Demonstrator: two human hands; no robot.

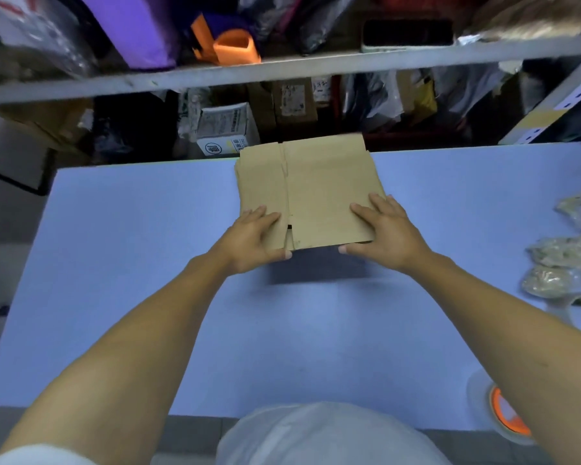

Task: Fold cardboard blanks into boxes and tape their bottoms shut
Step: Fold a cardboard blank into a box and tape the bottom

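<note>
Flat brown cardboard blank lying at 12 o'clock | left hand, right hand pinching its near edge, fingers spread on top, thumbs beneath | labels unreadable

Blue table — grey metal shelving behind, crammed; dim light.

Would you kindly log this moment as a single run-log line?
stage: blank still flat | left hand: holds cardboard blank near edge | right hand: holds same edge | tape roll: untouched on table
</note>
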